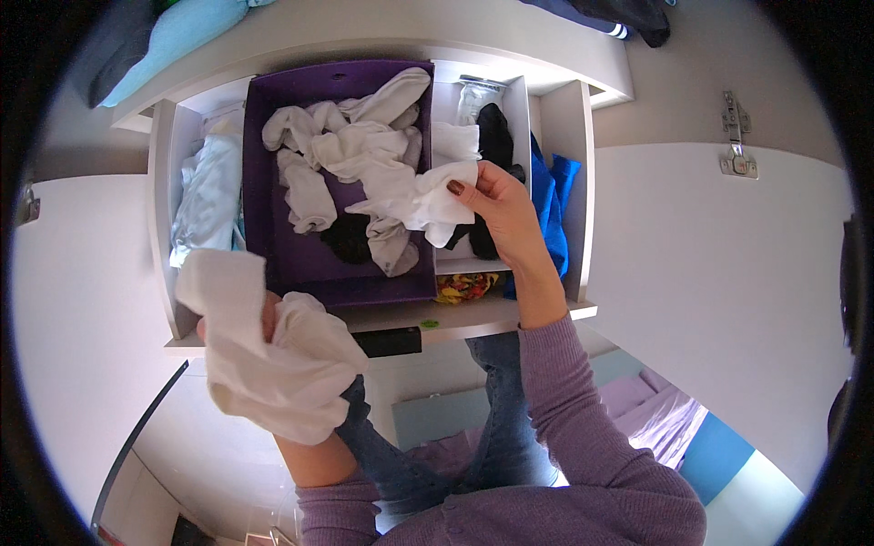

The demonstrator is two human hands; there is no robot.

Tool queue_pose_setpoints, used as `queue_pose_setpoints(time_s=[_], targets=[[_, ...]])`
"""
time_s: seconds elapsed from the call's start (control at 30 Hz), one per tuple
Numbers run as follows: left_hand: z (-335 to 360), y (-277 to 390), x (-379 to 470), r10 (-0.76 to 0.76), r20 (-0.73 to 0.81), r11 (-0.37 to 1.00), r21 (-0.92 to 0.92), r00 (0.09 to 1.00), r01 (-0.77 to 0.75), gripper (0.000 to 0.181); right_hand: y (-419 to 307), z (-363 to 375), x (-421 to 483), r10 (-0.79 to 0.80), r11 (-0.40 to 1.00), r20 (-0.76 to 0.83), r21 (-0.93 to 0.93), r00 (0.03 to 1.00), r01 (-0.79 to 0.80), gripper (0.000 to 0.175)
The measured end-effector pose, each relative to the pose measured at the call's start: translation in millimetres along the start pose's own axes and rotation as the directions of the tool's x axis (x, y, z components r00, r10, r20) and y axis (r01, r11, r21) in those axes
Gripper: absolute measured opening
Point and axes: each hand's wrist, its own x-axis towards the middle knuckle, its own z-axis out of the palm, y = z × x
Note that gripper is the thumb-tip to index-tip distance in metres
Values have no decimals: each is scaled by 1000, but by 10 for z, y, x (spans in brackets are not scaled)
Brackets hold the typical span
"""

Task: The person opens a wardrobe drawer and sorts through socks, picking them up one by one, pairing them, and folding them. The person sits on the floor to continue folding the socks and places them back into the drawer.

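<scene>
My left hand (272,317) is mostly hidden behind the white socks (280,368) it holds, in front of the drawer's left part. My right hand (502,211) pinches a white sock (444,198) between thumb and fingers over the right wall of a purple fabric box (341,290). Several whitish socks (362,147) lie crumpled in that box, with a black item (349,239) near its lower middle. The pinched sock overlaps this heap. Just beyond my right hand, black socks (495,136) and a folded white sock (456,141) lie in a white box (478,265).
The open drawer (582,205) also holds light blue cloth (208,191) at left, blue fabric (550,198) at right and a patterned yellow-red cloth (466,287). White cabinet doors (710,273) stand at both sides. Above, a shelf edge (382,31) carries more clothing.
</scene>
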Motion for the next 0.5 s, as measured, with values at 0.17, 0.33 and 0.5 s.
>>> queue_pose_setpoints(time_s=[0.17, 0.33, 0.5], targets=[[228, 34, 328, -115, 661, 815, -364, 742, 451, 52, -80, 157, -75, -22, 988, 129, 154, 991, 2, 24], [531, 116, 364, 223, 708, 954, -301, 670, 0, 41, -87, 280, -74, -17, 989, 214, 148, 977, -15, 27], [573, 101, 267, 67, 674, 967, -226, 736, 119, 22, -113, 441, -137, 76, 994, 338, 45, 938, -97, 34]])
